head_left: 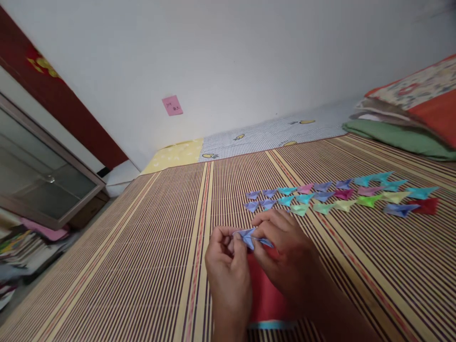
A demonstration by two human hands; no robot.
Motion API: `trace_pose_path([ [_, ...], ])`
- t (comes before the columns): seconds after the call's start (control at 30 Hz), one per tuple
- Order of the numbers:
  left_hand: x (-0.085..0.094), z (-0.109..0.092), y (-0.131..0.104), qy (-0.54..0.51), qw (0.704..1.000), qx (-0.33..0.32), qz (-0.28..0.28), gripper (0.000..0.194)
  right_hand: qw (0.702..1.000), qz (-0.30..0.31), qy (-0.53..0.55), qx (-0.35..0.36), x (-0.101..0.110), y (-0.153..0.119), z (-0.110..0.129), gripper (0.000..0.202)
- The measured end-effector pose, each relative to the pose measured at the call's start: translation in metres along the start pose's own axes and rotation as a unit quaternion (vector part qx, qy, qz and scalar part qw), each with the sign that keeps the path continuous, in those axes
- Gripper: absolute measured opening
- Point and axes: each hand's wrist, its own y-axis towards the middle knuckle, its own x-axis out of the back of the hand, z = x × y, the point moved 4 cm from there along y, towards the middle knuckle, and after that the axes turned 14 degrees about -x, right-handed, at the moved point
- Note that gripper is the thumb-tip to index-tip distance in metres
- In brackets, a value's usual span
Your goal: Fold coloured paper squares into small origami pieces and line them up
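Left hand: from my remote seat I see the left hand [230, 268] pinching the left end of a blue folded paper [246, 237] between thumb and fingers.
Right hand: the right hand [290, 251] is clamped on the right part of the same paper, its fingers bent over it.
Blue paper: it is between the two hands, which are close together, above the mat; its exact folds I cannot tell.
Red sheet: below the hands I see a red sheet [267, 299], partly covered by them, with a light-blue strip [272, 325] at its near edge.
Paper rows: beyond the right hand, many small folded pieces [344, 194] lie in rows, in blue, turquoise, pink, green, yellow and red.
Striped mat: all these are on or over a striped mat [153, 256].
Far edge: there I find a patterned cloth [249, 140], and folded bedding [436, 114] at right.
Wall: a pink note [172, 105] is on the white wall [221, 61].
Left side: a glass-panelled door [42, 171] stands near some books [21, 247].
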Motion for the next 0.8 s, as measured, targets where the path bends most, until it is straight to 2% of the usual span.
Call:
trace_pose_path([
  [0.1, -0.003, 0.001, -0.001, -0.02, 1.0, 0.007, 0.008, 0.013, 1.0, -0.007, 0.001, 0.004, 0.001, 0.001, -0.001, 0.019],
  [0.23, -0.007, 0.002, -0.002, -0.038, 0.998, 0.018, 0.049, 0.011, 1.0, 0.012, -0.005, 0.009, 0.0, 0.001, 0.0, 0.017],
  [0.43, -0.001, 0.004, -0.001, -0.005, 1.0, 0.015, 0.005, 0.017, 1.0, 0.018, 0.008, 0.004, -0.001, 0.001, 0.001, 0.018],
  [0.53, -0.003, 0.0, -0.001, -0.004, 0.999, -0.001, 0.051, 0.005, 1.0, 0.018, 0.013, -0.003, -0.002, 0.0, -0.001, 0.018],
  [0.67, -0.004, -0.007, -0.001, 0.026, 0.989, -0.073, 0.122, 0.015, 0.999, 0.022, 0.034, -0.007, -0.001, 0.001, -0.003, 0.018],
  [0.8, -0.002, -0.009, 0.001, 0.059, 0.983, -0.097, 0.146, 0.021, 0.998, 0.038, 0.05, -0.017, 0.0, 0.002, -0.004, 0.019],
])
